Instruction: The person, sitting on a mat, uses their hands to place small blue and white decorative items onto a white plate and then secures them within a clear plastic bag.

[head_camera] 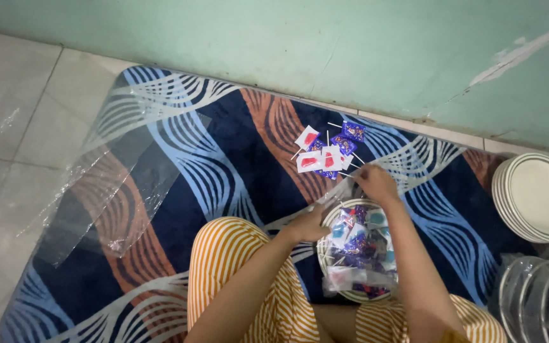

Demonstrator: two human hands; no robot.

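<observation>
left hand (309, 223) pinches clear wrap (335, 197) at plate's (326, 254) 10 o'clock | right hand (376, 183) grips wrap at 12, fingertips hidden | lollipops (358, 244) blurred under film

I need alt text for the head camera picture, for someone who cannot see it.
Seen from above, a seated person's left hand and right hand hold clear plastic wrap over a plate piled with wrapped lollipops. More lollipops lie on the patterned rug, stacked plates at right.
</observation>
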